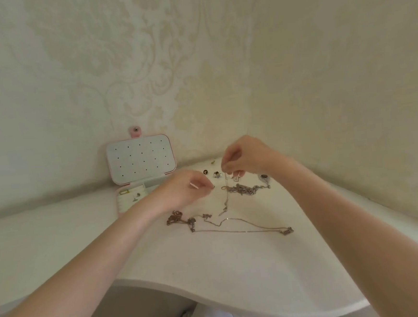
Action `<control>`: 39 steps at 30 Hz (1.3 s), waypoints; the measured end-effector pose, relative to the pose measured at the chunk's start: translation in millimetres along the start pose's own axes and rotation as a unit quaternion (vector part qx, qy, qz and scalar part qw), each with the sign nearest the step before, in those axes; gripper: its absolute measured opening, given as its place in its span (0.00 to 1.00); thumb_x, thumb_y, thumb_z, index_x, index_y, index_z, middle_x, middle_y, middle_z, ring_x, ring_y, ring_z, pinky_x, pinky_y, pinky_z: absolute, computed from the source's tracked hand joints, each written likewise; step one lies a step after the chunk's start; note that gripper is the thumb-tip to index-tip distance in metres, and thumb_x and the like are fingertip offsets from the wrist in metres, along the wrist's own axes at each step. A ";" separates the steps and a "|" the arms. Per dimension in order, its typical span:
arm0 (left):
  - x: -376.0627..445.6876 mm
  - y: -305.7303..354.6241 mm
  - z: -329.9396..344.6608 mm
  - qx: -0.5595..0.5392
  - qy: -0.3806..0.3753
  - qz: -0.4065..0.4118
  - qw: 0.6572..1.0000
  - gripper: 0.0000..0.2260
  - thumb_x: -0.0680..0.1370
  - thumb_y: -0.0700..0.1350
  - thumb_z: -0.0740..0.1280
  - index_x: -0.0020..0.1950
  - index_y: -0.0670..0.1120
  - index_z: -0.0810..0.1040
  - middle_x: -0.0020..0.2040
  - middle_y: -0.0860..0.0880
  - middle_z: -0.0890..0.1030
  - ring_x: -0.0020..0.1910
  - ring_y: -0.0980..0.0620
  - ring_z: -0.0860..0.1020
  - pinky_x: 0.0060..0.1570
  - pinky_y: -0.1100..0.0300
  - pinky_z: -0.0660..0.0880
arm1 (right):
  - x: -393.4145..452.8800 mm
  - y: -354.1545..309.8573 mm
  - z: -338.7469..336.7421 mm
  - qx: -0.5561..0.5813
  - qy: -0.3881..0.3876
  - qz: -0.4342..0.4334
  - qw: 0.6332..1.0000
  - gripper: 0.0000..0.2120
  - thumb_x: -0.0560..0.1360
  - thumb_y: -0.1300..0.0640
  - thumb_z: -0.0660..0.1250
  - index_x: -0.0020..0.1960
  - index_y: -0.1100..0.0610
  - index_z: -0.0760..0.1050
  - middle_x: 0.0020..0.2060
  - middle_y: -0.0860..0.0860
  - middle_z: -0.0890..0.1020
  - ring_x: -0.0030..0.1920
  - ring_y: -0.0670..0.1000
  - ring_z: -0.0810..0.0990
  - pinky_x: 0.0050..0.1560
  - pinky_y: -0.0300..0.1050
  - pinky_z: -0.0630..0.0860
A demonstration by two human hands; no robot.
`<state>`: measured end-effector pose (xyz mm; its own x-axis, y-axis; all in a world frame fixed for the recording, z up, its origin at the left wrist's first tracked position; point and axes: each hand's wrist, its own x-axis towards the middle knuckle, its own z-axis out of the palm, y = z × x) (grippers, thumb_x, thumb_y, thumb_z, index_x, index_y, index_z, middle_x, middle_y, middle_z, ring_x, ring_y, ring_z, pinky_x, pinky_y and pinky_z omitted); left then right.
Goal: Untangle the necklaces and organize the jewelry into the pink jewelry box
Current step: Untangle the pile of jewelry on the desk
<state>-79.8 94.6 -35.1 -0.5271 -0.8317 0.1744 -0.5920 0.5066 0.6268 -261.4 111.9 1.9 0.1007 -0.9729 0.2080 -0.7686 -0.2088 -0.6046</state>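
Nearest, the curved front edge of the white worktop (238, 293), with both bare forearms reaching in over it.

Thin silver necklace (246, 226) lies flat at mid-worktop, long axis left to right: a small rectangular pendant at its right end, its left end running into a tangled reddish clump of chain (176, 217) near the left wrist.

Left hand (185, 189) hovers just beyond the clump, fingers curled, tips pressed together in a pinch at the right side; what they pinch is too small to tell, possibly a fine chain.

Right hand (244, 155) is raised farther back and to the right, fingers bunched downward, pinching the top of a fine chain (226, 194) that hangs near-vertical, its lower end trailing onto the worktop towards the silver necklace.

Right of that chain, a heap of silver jewelry (246, 189) lies with its long axis left to right, a small gold ring at its left end. Small loose pieces (217, 174) sit beyond, close to the wall.

Far left, against the wall, the pink jewelry box (131, 198) stands open, lid (141, 158) upright showing a white dotted panel; a few small items lie in the tray. The left wrist partly hides its right side.
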 end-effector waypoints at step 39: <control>8.2 -68.4 -124.9 -0.375 0.158 -0.193 0.893 0.04 0.75 0.42 0.68 0.42 0.44 0.81 0.32 0.52 0.82 0.33 0.56 0.81 0.43 0.62 0.75 | 123.5 -42.3 -2.0 0.234 0.270 0.118 0.926 0.03 0.72 0.65 0.67 0.42 0.61 0.80 0.29 0.52 0.76 0.30 0.47 0.73 0.34 0.39 0.72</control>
<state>32.5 24.8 18.2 -0.1041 -0.9940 -0.0330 -0.0552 -0.0273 0.9981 -217.7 0.9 54.7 -0.4635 -0.8315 0.3062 -0.3580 -0.1404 -0.9231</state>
